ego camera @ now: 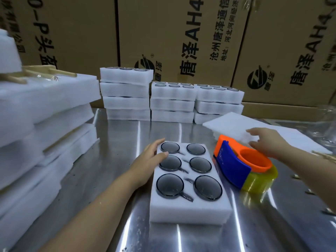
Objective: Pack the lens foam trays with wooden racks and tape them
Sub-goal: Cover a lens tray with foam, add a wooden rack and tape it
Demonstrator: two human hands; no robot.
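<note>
- Step in hand: covering. The lens foam tray [190, 206] sits mid steel table [112, 160] with six dark lenses exposed. No cover, rack or tape on it yet.
- Left hand [151, 158] steadies the tray's far-left corner. Fingers lie fairly straight along the side and the thumb rests on top, with nothing clamped.
- Right hand [267, 142] is out over the flat foam sheet [272, 128] on the right. Thumb and forefinger are apart around its near corner, touching foam, not pinched as far as I can see.
- Next move, my guess: pinch that sheet, carry it across and square it on the tray. After that comes the rack, then the tape.
- The tape dispenser [241, 164] (orange and blue, yellow roll) lies just beside the tray's right edge, directly between sheet and tray. The sheet has to go over it, because a low drag would likely snag.
- Wooden racks [60, 72] sit on top of the wrapped foam bundles [45, 115] at left. More stick ends [325, 155] show at the right frame edge, and either is a reach.
- Open room: there is bare steel left of the tray and in front of it.
- The back is blocked by three stacks of filled trays [172, 100] against the cartons [181, 33].
- The bundle pile crowds the left side, near the tray but apart from it.
- The table's near edge is out of view, so I can't judge the margin there.
</note>
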